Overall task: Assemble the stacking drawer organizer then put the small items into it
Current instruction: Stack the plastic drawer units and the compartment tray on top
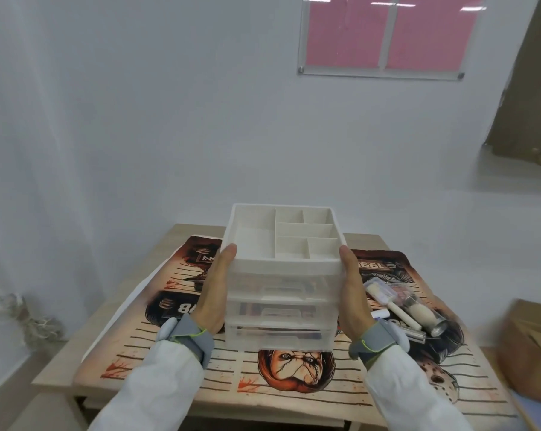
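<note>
The drawer organizer [281, 284] is a stack of three clear drawers under a white divided tray, lifted above the table. My left hand [214, 290] presses flat on its left side and my right hand [353, 293] on its right side, so both grip it. Dark items show faintly through the clear drawer fronts. To the right on the table lie small items: a clear case [387, 292], a white-handled brush [396, 309] and a clear tube with a silver cap [426, 315].
A wooden table [197, 233] stands against a white wall and carries a printed cloth [294, 374] with horror pictures. A cardboard box [530, 346] sits on the floor to the right. A pink board hangs on the wall above.
</note>
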Tool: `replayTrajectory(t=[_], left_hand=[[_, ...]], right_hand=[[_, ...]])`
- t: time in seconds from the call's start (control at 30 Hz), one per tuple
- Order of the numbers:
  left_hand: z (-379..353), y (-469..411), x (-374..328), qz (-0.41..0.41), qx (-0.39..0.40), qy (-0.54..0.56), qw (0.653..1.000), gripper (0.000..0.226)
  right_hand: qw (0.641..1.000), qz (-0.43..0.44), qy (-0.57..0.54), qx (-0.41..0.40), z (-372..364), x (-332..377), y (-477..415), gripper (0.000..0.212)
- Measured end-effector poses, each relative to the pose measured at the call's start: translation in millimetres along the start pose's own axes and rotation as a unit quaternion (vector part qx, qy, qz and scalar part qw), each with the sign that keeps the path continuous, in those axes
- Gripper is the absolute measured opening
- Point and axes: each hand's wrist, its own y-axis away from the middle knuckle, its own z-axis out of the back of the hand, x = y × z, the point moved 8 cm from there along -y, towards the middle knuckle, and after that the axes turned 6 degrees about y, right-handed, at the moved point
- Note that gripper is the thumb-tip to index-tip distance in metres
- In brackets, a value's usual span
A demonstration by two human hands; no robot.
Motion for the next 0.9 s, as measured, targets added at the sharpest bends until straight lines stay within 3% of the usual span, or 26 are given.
replayTrajectory(t=[0.17,0.3,0.37,0.43,0.57,0.67,0.73,0.8,0.9], left_hand=[[-6,2,-3,0.009,0.033,-0.035,0.999,0.076],[-8,11,-5,0.023,0.058,-0.036,0.997,0.090],[-7,14,-3,0.040,0.067,-0.027,0.997,0.085],[-9,15,0,0.053,0.086,-0.022,0.995,0.078],[-3,8,7,0.056,0.039,-0.018,0.998,0.092],[-1,2,8,0.050,0.020,-0.014,0.998,0.092],[-9,-4,3,0.047,0.040,-0.019,0.998,0.074],[-18,-18,-3,0.045,0.064,-0.034,0.996,0.059],[-33,-45,-15,0.040,0.072,-0.039,0.996,0.057]], right_hand=[[1.000,-0.001,0.005,0.017,-1,1,0,0.062],[0.999,-0.017,0.030,0.027,3,2,5,0.084],[0.999,-0.024,0.025,0.037,5,-5,8,0.089],[0.999,-0.028,0.016,0.038,6,-11,11,0.086],[0.998,-0.038,-0.014,0.039,3,-13,9,0.070],[0.998,-0.041,-0.020,0.044,1,-11,2,0.085],[0.998,-0.040,-0.023,0.030,5,-8,-8,0.093],[0.999,-0.025,-0.015,0.033,0,2,-20,0.078],[0.998,0.003,0.002,0.055,-9,19,-46,0.066]])
